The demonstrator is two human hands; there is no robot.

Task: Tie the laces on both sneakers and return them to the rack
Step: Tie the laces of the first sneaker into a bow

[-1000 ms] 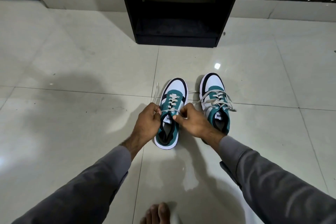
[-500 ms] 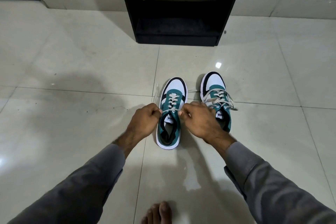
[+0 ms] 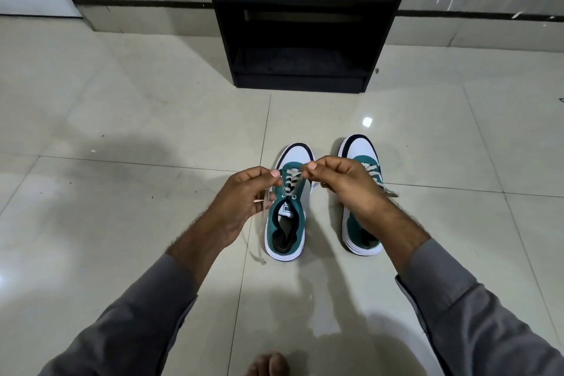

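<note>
Laces (image 3: 291, 181) on the left-hand sneaker (image 3: 287, 217) are flat, pale and soft; they look limp and light, likely to slide through the eyelets with little pull and to slip from a loose pinch, so the sensible hold is close to the top eyelets, where there is least slack. This sneaker stands on the tiled floor (image 3: 122, 131), toe toward the rack (image 3: 302, 21). The left hand (image 3: 244, 201) pinches one strand between thumb and curled fingers, with the free end trailing down past the sole to the floor. The right hand (image 3: 345, 183) pinches the other strand just above the tongue. The second sneaker (image 3: 363, 192) stands just beside the first, partly hidden by the right hand; its laces seem tied, though I cannot be sure. Each shoe looks light, with a firm sole and soft collar, so the heel would be easiest to lift by.
</note>
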